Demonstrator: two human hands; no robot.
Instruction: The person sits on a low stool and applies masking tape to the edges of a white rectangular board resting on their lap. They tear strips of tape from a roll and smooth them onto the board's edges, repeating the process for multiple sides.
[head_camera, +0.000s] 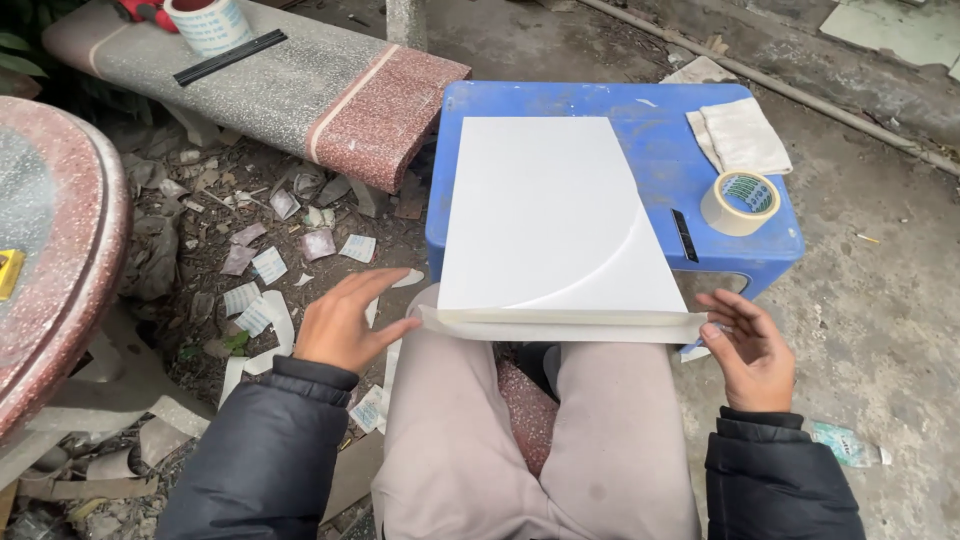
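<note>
A white rectangular board (545, 205) lies on a blue plastic stool (640, 150), its near end over my knees. A strip of pale tape (560, 328) runs along the board's near edge. My left hand (345, 320) pinches the strip's left end between thumb and finger, the other fingers spread. My right hand (750, 350) holds the strip's right end at the fingertips. A curved cut or crease shows on the board's right half.
A roll of beige tape (740, 203), a folded cloth (740, 135) and a small black blade (684, 235) lie on the stool's right side. A stone bench (300, 90) with a tape roll (208, 22) stands behind. A round stone table (50, 230) is at left. Paper scraps litter the ground.
</note>
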